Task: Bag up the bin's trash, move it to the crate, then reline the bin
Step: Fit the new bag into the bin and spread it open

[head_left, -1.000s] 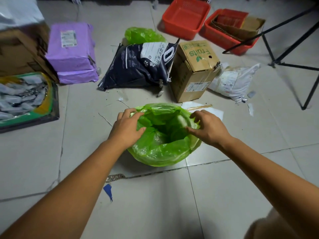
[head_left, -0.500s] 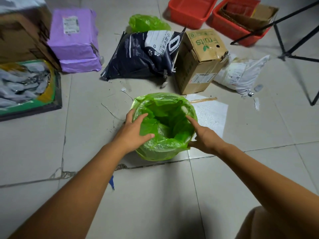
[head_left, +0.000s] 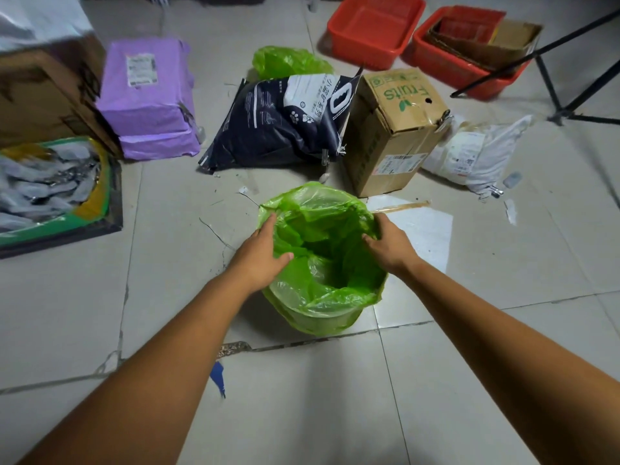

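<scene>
A small bin stands on the tiled floor, wrapped in a green plastic liner [head_left: 322,297] that hangs over its rim and hides the bin itself. My left hand [head_left: 265,253] grips the liner's left edge, thumb inside the opening. My right hand [head_left: 389,243] pinches the liner at the right rim. The inside looks like crumpled green plastic with no trash visible. A filled green bag [head_left: 288,62] lies on the floor behind the dark sack. Two red crates stand at the back: one empty [head_left: 375,28], one [head_left: 446,62] holding cardboard.
A dark pet-litter sack [head_left: 285,122] and a "Fruits" cardboard box [head_left: 396,129] sit just behind the bin. A purple parcel [head_left: 147,99] and a tray of grey packets [head_left: 50,186] are left. A white mailer [head_left: 476,156] and black stand legs [head_left: 550,78] are right.
Both hands have shifted along the liner's rim, the right one coming up from the bin's side to the top edge. The view has tilted slightly.
</scene>
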